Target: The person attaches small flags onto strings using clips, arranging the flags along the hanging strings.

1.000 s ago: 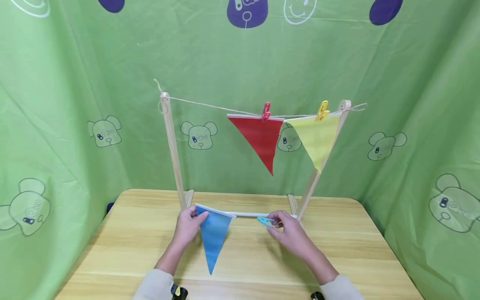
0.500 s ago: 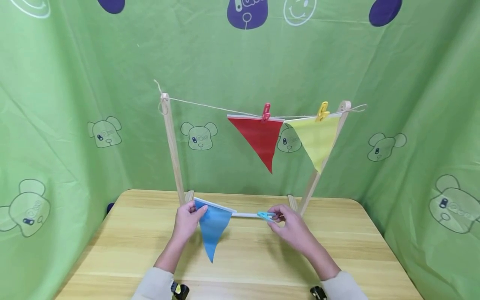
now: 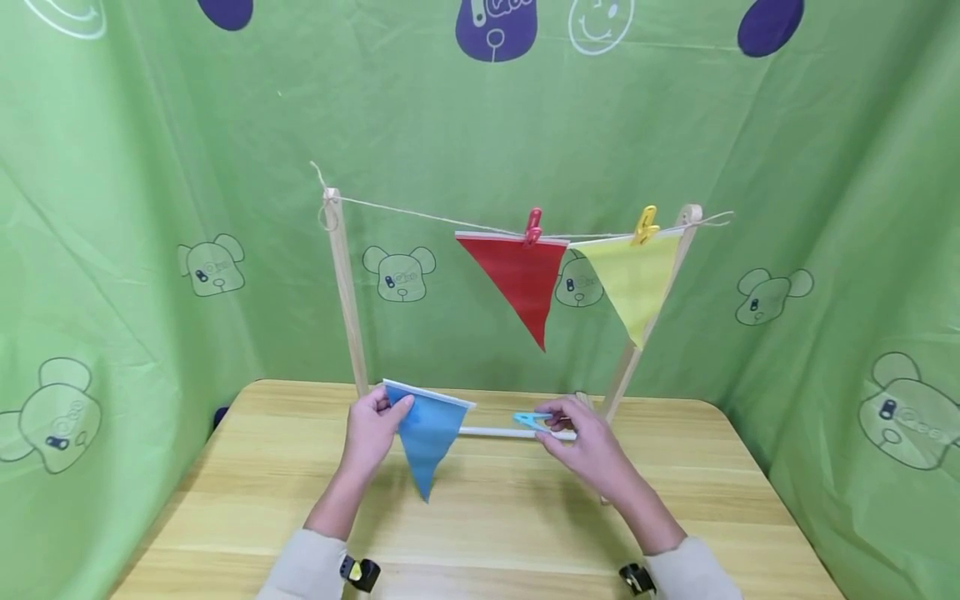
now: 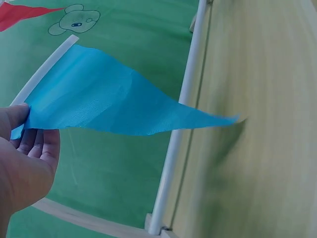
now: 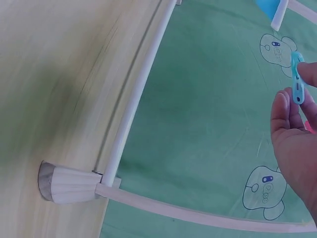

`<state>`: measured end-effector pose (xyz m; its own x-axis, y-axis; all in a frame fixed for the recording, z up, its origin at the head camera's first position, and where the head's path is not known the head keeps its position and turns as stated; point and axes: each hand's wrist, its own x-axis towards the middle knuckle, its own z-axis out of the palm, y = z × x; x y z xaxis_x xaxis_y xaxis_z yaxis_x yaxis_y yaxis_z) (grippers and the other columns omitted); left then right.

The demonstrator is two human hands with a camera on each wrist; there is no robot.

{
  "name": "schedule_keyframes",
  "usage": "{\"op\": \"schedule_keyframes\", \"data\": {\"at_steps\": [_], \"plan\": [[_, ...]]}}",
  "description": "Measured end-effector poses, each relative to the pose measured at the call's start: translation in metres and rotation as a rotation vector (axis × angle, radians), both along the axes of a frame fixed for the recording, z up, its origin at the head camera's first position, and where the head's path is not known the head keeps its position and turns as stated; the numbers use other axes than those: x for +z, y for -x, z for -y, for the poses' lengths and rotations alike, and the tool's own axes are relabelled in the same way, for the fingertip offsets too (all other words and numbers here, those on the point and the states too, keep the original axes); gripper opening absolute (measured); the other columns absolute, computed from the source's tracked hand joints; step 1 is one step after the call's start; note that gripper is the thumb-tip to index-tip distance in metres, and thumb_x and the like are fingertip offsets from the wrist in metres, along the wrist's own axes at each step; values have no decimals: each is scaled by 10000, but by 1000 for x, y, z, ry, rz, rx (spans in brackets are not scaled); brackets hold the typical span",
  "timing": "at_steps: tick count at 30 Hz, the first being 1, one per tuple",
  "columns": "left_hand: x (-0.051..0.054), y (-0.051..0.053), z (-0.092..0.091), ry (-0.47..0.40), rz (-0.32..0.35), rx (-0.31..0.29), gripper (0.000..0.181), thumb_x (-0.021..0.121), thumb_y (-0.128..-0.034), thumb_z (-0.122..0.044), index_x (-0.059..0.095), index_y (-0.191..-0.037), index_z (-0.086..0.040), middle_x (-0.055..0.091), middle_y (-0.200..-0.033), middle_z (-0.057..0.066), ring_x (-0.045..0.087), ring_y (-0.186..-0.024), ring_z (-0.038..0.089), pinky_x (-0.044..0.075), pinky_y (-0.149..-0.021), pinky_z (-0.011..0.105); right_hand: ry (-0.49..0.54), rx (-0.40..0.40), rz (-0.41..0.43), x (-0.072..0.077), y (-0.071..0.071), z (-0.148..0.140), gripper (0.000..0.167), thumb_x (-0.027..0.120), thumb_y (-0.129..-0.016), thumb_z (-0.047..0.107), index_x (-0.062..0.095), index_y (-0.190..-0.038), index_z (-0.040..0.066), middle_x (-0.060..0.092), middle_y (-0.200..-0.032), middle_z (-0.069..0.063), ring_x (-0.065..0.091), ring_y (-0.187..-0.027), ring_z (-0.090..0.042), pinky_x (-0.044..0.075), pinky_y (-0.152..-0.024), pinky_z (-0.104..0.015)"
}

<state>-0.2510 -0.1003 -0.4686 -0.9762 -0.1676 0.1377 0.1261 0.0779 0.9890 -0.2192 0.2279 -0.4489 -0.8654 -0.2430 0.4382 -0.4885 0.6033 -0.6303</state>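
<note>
My left hand point(image 3: 372, 429) pinches the upper left corner of a blue triangular pennant point(image 3: 431, 433), between thumb and fingers. The pennant hangs point down above the table, its white top edge sloping down to the right. In the left wrist view the blue pennant point(image 4: 104, 94) spreads out from the fingertips. To its right, my right hand point(image 3: 585, 437) pinches a light blue clothespin point(image 3: 528, 420) by its handle end, apart from the pennant. Above, a red pennant point(image 3: 525, 275) and a yellow pennant point(image 3: 637, 271) hang from a string point(image 3: 420, 214), held by a red clothespin point(image 3: 533, 227) and a yellow clothespin point(image 3: 646, 225).
Two wooden posts, left point(image 3: 344, 292) and right point(image 3: 686, 229), carry the string. A white crossbar point(image 3: 495, 432) joins them low down, behind the hands. The wooden table point(image 3: 480, 533) lies below; a patterned green curtain point(image 3: 450, 125) surrounds it at the back and sides.
My left hand has raised the blue pennant, so its tip and top edge are higher. The right hand has risen slightly with the light blue clothespin. The hung pennants stay in place.
</note>
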Motion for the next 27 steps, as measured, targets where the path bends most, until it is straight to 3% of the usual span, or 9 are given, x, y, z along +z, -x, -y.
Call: {"op": "schedule_keyframes", "data": {"at_steps": [5,10,17,23,27], "plan": [[9,2,0,-40,-28,-15,211,748,-936,-74,719,-1098,58,751,-938,177,672,-765,101,579,-677,204,20,-11,-1,6,0,0,338,823,-863,52,671,-1162,93,674,-1083,-44,671,-953,-188,614,-886,-342],[16,4,-2,-69,-51,-32,205,741,-932,-46,708,-1093,76,744,-1018,251,700,-811,107,608,-753,214,20,13,-45,12,3,-1,332,823,-850,23,671,-1137,93,675,-1101,-25,671,-970,-195,609,-872,-279],[27,4,-3,-94,-80,-24,201,743,-932,-49,702,-1076,85,748,-964,191,687,-774,87,602,-737,212,42,20,-41,22,5,1,336,805,-868,16,665,-1169,67,668,-1114,-40,673,-982,-211,600,-902,-273],[35,7,-5,-104,-93,-16,217,748,-932,-56,705,-1097,79,743,-1004,222,696,-792,85,608,-753,216,79,21,-42,31,6,2,348,807,-875,19,662,-1190,42,674,-1103,-62,669,-975,-213,601,-914,-321],[40,8,-9,-116,-107,-24,226,754,-924,-48,699,-1093,93,743,-1007,228,699,-800,91,610,-763,221,88,11,-57,36,6,2,327,811,-873,24,678,-1168,68,669,-1104,-61,664,-959,-190,594,-893,-266]]}}
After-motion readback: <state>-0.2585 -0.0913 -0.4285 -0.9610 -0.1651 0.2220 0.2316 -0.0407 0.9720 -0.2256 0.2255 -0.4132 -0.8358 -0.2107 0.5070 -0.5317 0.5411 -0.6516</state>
